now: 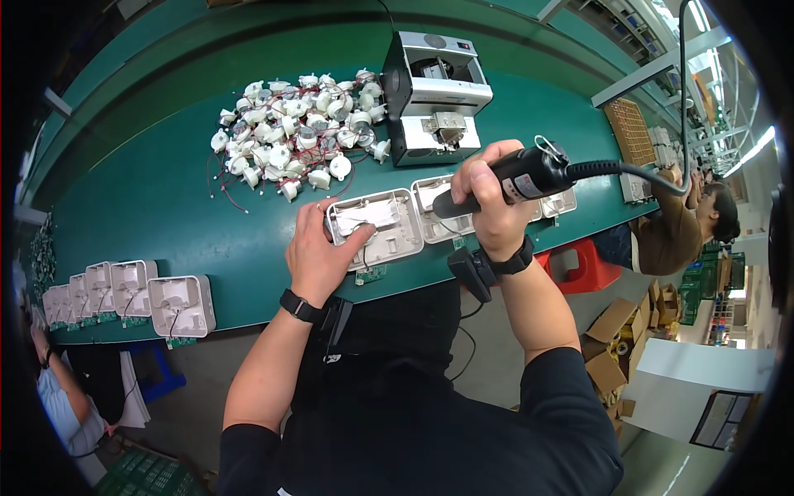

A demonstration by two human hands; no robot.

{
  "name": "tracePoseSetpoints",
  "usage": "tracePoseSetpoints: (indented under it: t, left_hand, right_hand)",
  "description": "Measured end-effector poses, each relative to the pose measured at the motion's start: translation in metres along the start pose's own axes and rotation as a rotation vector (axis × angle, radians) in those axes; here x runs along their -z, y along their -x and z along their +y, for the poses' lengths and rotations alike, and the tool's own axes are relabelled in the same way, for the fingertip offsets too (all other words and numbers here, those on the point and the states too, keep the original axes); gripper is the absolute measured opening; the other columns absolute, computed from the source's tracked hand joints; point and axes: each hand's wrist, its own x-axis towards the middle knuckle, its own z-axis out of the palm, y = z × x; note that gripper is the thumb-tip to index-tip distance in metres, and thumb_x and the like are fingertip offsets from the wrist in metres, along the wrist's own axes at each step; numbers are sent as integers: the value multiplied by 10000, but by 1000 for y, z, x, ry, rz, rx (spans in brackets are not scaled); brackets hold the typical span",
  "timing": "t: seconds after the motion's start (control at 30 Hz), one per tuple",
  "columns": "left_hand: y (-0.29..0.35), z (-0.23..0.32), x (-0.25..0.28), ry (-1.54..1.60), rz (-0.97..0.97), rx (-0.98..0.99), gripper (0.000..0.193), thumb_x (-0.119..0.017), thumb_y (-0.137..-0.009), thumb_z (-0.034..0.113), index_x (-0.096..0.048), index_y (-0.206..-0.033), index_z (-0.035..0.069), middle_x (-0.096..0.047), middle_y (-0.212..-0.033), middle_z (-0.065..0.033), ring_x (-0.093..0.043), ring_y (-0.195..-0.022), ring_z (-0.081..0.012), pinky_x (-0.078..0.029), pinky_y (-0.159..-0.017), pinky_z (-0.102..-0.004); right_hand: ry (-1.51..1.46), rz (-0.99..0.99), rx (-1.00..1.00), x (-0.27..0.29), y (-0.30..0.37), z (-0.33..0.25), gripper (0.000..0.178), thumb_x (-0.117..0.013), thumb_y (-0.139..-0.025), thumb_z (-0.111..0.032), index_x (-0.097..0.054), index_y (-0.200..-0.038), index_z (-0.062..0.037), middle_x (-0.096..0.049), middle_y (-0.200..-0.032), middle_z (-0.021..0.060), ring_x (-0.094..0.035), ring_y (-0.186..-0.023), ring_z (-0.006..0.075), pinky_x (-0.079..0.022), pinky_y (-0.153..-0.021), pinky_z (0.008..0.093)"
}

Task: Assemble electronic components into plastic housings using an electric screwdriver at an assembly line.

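Note:
My right hand (499, 217) is wrapped round a black electric screwdriver (536, 174), whose cable leaves its rear end to the right. The tool's front end points left, over a white plastic housing (428, 192); its bit cannot be made out. Just left of that stands another open white housing (399, 221), gripped at its left side by my left hand (318, 258). My left thumb lies inside it, by a white inner part and thin wires. A small green circuit board (370, 274) hangs at this housing's near edge.
A heap of white round parts with red wires (298, 132) lies beyond my left hand. Beside it stands a grey-and-black screw feeder (438, 99). More white housings (180, 304) line the left edge. A red stool (585, 264) and a seated co-worker (674, 227) are at the right.

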Motion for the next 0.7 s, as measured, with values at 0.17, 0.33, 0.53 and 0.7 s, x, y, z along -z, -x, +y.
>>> tracePoseSetpoints:
  t: [0.17,0.33,0.53,0.7]
  left_hand:
    - [0,1,1,2,6,4,622,-844,-746,436,-627,-1219,96,-581,-1078,-26,-586,-745,-192,-505,-684,-362]
    - [2,-1,2,-1,8,3,626,-844,-746,439,-628,-1218,89,-583,-1071,-26,-583,-737,-189,-503,-681,-361]
    - [0,2,5,-3,-25,35,630,-839,-752,436,-625,-1224,76,-586,-1095,-35,-596,-789,-195,-507,-711,-353]
    - [0,7,8,2,-79,97,623,-828,-766,426,-620,-1229,65,-593,-1158,-55,-638,-916,-215,-522,-790,-345]
  right_hand:
    - [66,-3,8,-4,4,4,194,-627,-887,-43,-481,-1010,-13,-579,-712,95,-576,-580,175,-504,-584,330]
    - [105,-22,10,-5,6,1,194,-621,-888,-37,-483,-1021,-9,-587,-724,105,-575,-578,178,-504,-587,328]
    - [49,-8,38,-5,7,-18,188,-614,-892,-29,-484,-1025,-4,-594,-735,113,-575,-580,178,-503,-585,327]
    - [75,-34,44,1,7,-19,186,-614,-893,-23,-484,-1025,-2,-592,-730,109,-574,-580,178,-499,-578,326]
